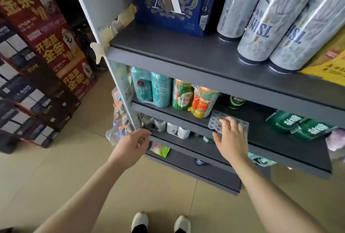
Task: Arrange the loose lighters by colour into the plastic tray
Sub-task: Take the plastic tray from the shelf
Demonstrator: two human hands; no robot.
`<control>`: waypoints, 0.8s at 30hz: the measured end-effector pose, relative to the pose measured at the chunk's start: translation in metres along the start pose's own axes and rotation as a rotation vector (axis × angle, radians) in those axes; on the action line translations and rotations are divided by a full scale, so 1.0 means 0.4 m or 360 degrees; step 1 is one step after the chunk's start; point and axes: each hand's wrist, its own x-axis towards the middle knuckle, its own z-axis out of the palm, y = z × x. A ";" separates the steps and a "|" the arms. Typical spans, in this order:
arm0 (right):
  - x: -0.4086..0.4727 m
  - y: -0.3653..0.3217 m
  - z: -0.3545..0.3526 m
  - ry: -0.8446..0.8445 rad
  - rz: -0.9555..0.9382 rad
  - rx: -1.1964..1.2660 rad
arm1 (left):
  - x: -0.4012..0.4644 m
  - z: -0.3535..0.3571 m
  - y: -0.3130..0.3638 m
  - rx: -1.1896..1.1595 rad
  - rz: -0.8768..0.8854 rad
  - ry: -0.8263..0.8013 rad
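A clear plastic tray [215,118] with rows of small round cells lies on the middle dark shelf [280,139]. My right hand [231,139] is spread flat over its right part, fingers apart, gripping nothing. A clear plastic bag [116,132] hangs at the shelf unit's left side, holding small coloured items that look like lighters. My left hand [132,145] hovers just right of the bag with loosely curled fingers, and nothing shows in it. Its palm side is hidden.
Beer cans [162,90] and green packs [298,124] stand on the middle shelf around the tray. Tall cans [261,27] and a blue box [171,1] fill the top shelf. Stacked red cartons [46,46] line the left. My shoes [160,221] stand on a tiled floor.
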 end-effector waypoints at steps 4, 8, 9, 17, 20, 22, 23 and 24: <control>0.023 0.036 0.020 -0.0236 -0.0019 -0.0083 | 0.006 0.025 -0.004 0.0097 0.0007 -0.0052; 0.007 0.051 0.040 -0.0232 -0.0094 -0.0314 | 0.000 0.034 -0.008 0.0129 -0.0058 -0.0033; 0.000 0.053 0.039 -0.0227 -0.0106 -0.0365 | -0.001 0.036 -0.007 0.0126 -0.0074 -0.0029; -0.062 0.040 -0.004 0.0023 -0.0509 -0.0250 | -0.042 0.026 -0.004 0.0090 -0.0165 0.0010; -0.099 0.015 0.005 0.0004 -0.0602 -0.0162 | -0.094 0.022 -0.033 0.0061 -0.0271 -0.0007; -0.120 -0.004 0.022 -0.0194 -0.0577 -0.0051 | -0.148 0.023 -0.070 0.0050 -0.0366 -0.0027; -0.128 -0.015 0.032 -0.0291 -0.0562 -0.0029 | -0.181 0.025 -0.095 0.0049 -0.0428 -0.0030; -0.133 -0.028 0.043 -0.0388 -0.0541 -0.0028 | -0.218 0.026 -0.122 0.0048 -0.0506 -0.0028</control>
